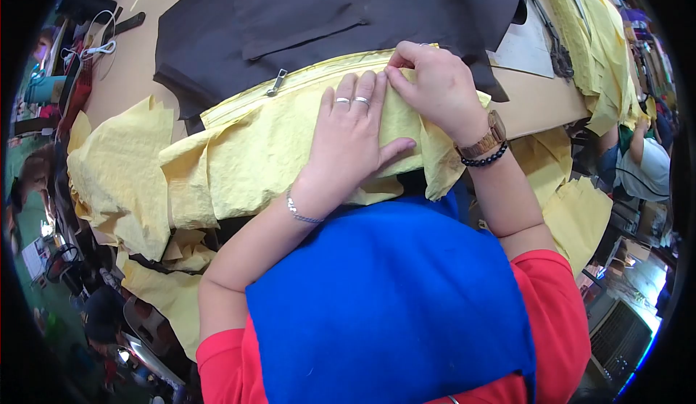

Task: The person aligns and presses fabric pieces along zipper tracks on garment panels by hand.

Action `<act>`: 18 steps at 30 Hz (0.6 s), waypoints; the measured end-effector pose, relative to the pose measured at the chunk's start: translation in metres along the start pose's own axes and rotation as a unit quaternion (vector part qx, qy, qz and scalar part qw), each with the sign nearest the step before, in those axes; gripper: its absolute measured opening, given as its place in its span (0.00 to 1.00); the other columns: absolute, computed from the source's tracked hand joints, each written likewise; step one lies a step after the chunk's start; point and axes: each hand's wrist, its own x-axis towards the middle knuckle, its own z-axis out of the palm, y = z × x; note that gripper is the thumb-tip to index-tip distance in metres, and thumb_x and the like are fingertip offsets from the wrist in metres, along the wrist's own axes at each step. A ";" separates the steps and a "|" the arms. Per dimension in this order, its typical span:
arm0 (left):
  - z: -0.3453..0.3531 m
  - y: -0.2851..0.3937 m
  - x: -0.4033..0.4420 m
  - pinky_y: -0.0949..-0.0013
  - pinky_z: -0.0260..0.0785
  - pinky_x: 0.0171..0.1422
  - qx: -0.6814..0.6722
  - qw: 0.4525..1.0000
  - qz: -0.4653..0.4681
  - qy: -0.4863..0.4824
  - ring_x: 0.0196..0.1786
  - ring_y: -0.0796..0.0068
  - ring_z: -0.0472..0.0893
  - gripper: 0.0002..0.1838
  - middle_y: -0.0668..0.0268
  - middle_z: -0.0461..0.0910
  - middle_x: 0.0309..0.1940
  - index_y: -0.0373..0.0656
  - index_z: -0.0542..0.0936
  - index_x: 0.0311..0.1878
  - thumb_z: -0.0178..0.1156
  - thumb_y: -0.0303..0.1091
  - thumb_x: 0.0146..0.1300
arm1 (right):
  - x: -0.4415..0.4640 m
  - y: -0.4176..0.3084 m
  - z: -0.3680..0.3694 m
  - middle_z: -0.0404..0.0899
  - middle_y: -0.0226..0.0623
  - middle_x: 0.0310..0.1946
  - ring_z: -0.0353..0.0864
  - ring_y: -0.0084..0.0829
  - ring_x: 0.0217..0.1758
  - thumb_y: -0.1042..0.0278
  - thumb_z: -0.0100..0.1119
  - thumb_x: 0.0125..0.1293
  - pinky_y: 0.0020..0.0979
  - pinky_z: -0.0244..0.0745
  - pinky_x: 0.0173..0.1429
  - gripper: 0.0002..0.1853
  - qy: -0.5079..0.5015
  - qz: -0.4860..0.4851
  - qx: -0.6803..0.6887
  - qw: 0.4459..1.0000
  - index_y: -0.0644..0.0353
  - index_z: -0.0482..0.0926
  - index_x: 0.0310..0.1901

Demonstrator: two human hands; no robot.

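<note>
A yellow fabric piece (pixel 254 157) lies along the table's near edge, with a yellow zipper (pixel 304 79) running along its upper side. The metal zipper pull (pixel 276 83) sits toward the zipper's left part. My left hand (pixel 346 125) rests flat on the yellow fabric, fingers stretched toward the zipper and thumb out to the side. At the zipper's right part, my right hand (pixel 435 81) has thumb and forefinger pinched together at the zipper edge. Beyond them spreads a dark brown leather-like piece (pixel 348 13) with a slit in it.
More yellow fabric pieces (pixel 123 172) hang over the table edge at left, and a yellow stack (pixel 580 42) lies at the right. Dark scissors (pixel 554 49) rest near that stack. A white cable (pixel 101 45) lies at the far left. Another person (pixel 641 161) is at the right.
</note>
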 end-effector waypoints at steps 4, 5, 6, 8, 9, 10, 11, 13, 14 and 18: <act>0.002 0.002 0.002 0.50 0.61 0.78 0.030 1.000 -0.001 0.000 0.73 0.49 0.69 0.53 0.49 0.71 0.69 0.30 0.70 0.74 0.60 0.71 0.63 | -0.012 0.004 -0.024 0.83 0.38 0.34 0.85 0.45 0.41 0.70 0.61 0.61 0.43 0.80 0.43 0.08 0.032 -0.103 -0.132 0.985 0.56 0.82 0.42; 0.001 0.001 0.002 0.50 0.61 0.77 0.030 1.000 -0.001 -0.003 0.73 0.49 0.69 0.53 0.50 0.71 0.69 0.30 0.70 0.74 0.60 0.71 0.63 | -0.015 0.009 -0.041 0.83 0.38 0.34 0.85 0.45 0.42 0.72 0.61 0.60 0.43 0.79 0.44 0.09 0.016 -0.111 -0.155 0.982 0.56 0.82 0.43; 0.001 0.001 0.002 0.50 0.61 0.77 0.030 1.000 -0.002 -0.006 0.73 0.49 0.69 0.53 0.50 0.71 0.69 0.30 0.70 0.74 0.60 0.71 0.63 | -0.017 0.015 -0.057 0.82 0.39 0.35 0.84 0.46 0.42 0.73 0.61 0.59 0.43 0.79 0.44 0.11 -0.001 -0.119 -0.177 0.977 0.56 0.81 0.44; -0.002 0.003 0.003 0.51 0.62 0.77 0.025 1.000 -0.008 -0.013 0.72 0.50 0.69 0.53 0.50 0.71 0.68 0.29 0.70 0.73 0.60 0.71 0.63 | -0.019 0.029 -0.094 0.83 0.38 0.39 0.84 0.44 0.47 0.73 0.61 0.59 0.44 0.78 0.49 0.13 -0.019 -0.056 -0.212 0.975 0.56 0.82 0.46; -0.003 0.003 0.003 0.51 0.62 0.77 0.022 1.000 -0.010 -0.017 0.72 0.50 0.69 0.53 0.50 0.71 0.68 0.29 0.70 0.73 0.60 0.71 0.62 | -0.019 0.032 -0.104 0.84 0.37 0.40 0.85 0.43 0.50 0.74 0.61 0.59 0.45 0.77 0.52 0.14 -0.028 -0.022 -0.229 0.973 0.56 0.82 0.48; -0.002 0.004 0.003 0.51 0.62 0.76 0.024 1.000 -0.007 -0.012 0.72 0.50 0.69 0.53 0.50 0.71 0.68 0.29 0.70 0.73 0.60 0.71 0.62 | -0.017 0.032 -0.106 0.84 0.36 0.42 0.84 0.42 0.52 0.74 0.61 0.60 0.46 0.75 0.56 0.14 0.008 -0.060 -0.272 0.960 0.55 0.82 0.49; 0.000 0.003 0.002 0.51 0.62 0.76 0.027 1.000 -0.004 -0.006 0.72 0.51 0.69 0.53 0.50 0.71 0.68 0.29 0.70 0.73 0.60 0.71 0.62 | -0.013 0.033 -0.107 0.85 0.35 0.44 0.84 0.41 0.54 0.74 0.61 0.61 0.48 0.74 0.60 0.15 0.044 -0.098 -0.314 0.943 0.55 0.82 0.50; 0.000 0.003 0.003 0.51 0.62 0.76 0.026 1.000 -0.004 0.001 0.72 0.51 0.69 0.53 0.50 0.71 0.68 0.29 0.70 0.72 0.60 0.71 0.62 | -0.008 0.029 -0.102 0.85 0.34 0.48 0.82 0.40 0.58 0.72 0.64 0.62 0.49 0.72 0.67 0.16 0.060 -0.149 -0.314 0.936 0.53 0.83 0.52; -0.001 0.003 0.003 0.51 0.62 0.76 0.022 1.000 -0.006 0.000 0.72 0.51 0.68 0.53 0.50 0.71 0.68 0.29 0.70 0.72 0.60 0.71 0.62 | -0.007 0.022 -0.088 0.84 0.33 0.51 0.81 0.40 0.60 0.70 0.67 0.62 0.48 0.71 0.70 0.17 0.039 -0.161 -0.274 0.947 0.52 0.83 0.54; 0.001 0.004 0.002 0.51 0.62 0.76 0.023 1.000 -0.009 0.002 0.72 0.52 0.68 0.53 0.51 0.71 0.68 0.29 0.70 0.73 0.60 0.72 0.62 | -0.004 0.026 -0.041 0.85 0.31 0.50 0.82 0.39 0.58 0.63 0.70 0.64 0.51 0.68 0.75 0.14 -0.004 -0.216 -0.206 0.954 0.50 0.85 0.51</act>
